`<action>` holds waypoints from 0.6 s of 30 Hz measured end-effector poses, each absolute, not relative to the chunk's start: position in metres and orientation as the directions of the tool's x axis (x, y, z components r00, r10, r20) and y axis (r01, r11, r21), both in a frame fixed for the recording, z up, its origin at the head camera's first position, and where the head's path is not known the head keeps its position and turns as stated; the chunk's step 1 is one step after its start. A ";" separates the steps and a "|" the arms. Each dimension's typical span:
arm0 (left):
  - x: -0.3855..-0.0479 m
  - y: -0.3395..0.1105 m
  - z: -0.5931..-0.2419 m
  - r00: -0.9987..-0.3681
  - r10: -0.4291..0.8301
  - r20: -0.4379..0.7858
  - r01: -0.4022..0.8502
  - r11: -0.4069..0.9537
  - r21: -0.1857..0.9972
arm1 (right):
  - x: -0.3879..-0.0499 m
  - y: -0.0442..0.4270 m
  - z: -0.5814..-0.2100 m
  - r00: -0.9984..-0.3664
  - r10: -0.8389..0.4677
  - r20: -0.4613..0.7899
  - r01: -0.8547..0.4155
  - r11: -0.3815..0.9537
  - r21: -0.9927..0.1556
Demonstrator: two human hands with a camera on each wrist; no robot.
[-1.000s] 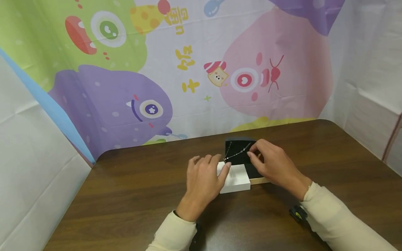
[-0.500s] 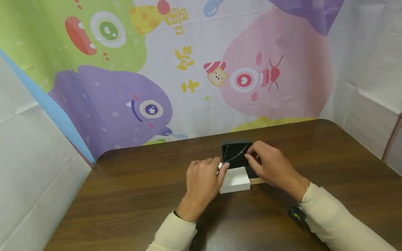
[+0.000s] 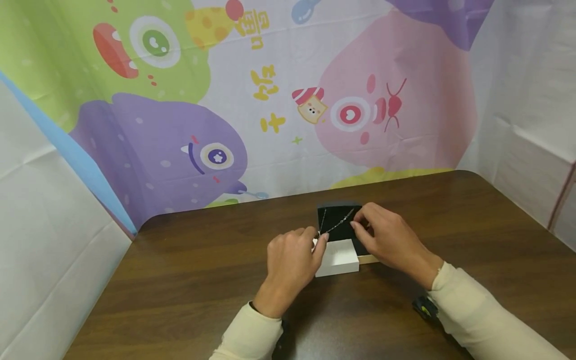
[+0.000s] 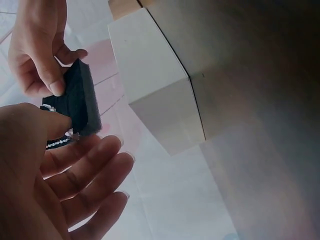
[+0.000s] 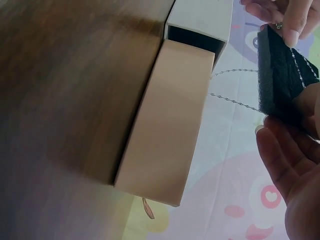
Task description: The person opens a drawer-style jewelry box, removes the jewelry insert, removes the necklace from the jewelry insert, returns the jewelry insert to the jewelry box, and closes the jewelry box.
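Note:
A black foam jewelry pad (image 3: 335, 217) is held up between both hands above the opened gift box. A thin silver chain necklace (image 3: 340, 221) lies across its front, and two strands run off the pad's far side in the right wrist view. My left hand (image 3: 291, 257) pinches the pad's left end near a small sparkling pendant (image 4: 73, 134), its other fingers spread loosely. At the opposite end my right hand (image 3: 393, 237) grips the pad between thumb and fingers. Below sits the box: a white sleeve (image 3: 339, 257) with a tan drawer (image 5: 167, 117) pulled partly out.
The box stands on a dark brown wooden table (image 3: 193, 285). Behind the table hangs a cartoon-printed cloth (image 3: 283, 165), with pale panels (image 3: 531, 125) on the sides. A short ribbon tab (image 5: 148, 208) sticks out from the drawer's end.
The pad has shifted slightly left and down with the necklace on it. My right hand has moved slightly left with it, while my left hand has stayed almost in place.

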State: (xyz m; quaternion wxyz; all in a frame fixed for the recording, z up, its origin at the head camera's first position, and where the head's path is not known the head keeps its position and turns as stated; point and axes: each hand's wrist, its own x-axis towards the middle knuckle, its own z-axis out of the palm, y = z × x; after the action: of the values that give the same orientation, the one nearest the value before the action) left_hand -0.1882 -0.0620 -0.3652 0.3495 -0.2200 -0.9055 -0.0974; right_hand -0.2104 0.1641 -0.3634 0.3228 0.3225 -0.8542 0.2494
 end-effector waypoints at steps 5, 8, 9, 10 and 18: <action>-0.187 -0.061 -0.364 -0.666 0.336 0.666 0.472 0.881 0.028 | -0.210 0.164 -0.364 -0.586 -0.383 0.714 -0.702 0.679 -0.213; -0.187 -0.060 -0.364 -0.656 0.352 0.668 0.499 0.866 0.033 | -0.210 0.164 -0.364 -0.587 -0.384 0.713 -0.700 0.684 -0.208; -0.187 -0.060 -0.364 -0.649 0.358 0.672 0.511 0.859 0.036 | -0.211 0.164 -0.365 -0.586 -0.384 0.713 -0.699 0.684 -0.207; -0.187 -0.060 -0.364 -0.641 0.363 0.676 0.523 0.851 0.039 | -0.211 0.164 -0.365 -0.585 -0.385 0.713 -0.699 0.685 -0.204; -0.186 -0.058 -0.363 -0.633 0.361 0.685 0.591 0.797 0.126 | -0.212 0.164 -0.365 -0.566 -0.396 0.723 -0.709 0.681 -0.182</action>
State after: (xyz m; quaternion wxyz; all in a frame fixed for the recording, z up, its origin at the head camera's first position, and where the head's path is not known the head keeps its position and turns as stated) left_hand -0.1863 -0.0578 -0.3631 0.3343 -0.2681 -0.8870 -0.1719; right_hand -0.2116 0.1636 -0.3650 0.3350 0.3238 -0.8535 0.2334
